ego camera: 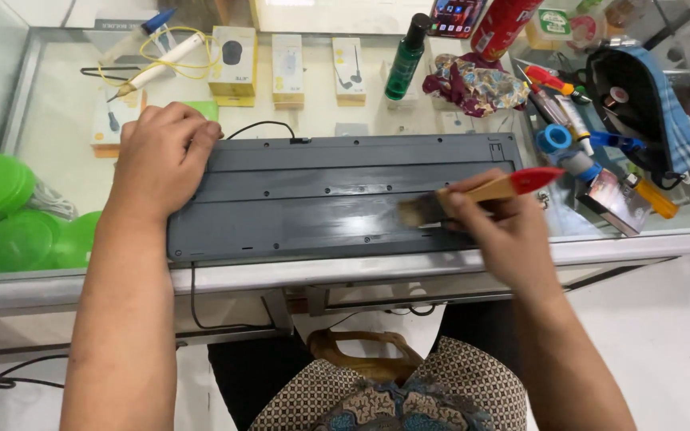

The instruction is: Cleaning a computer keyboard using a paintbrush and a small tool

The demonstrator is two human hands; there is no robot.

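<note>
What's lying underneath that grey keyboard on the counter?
The upside-down keyboard rests on a glass counter top. Small boxed items show through the glass beyond it, but whatever lies directly beneath the keyboard is covered, as are its keys.
</note>
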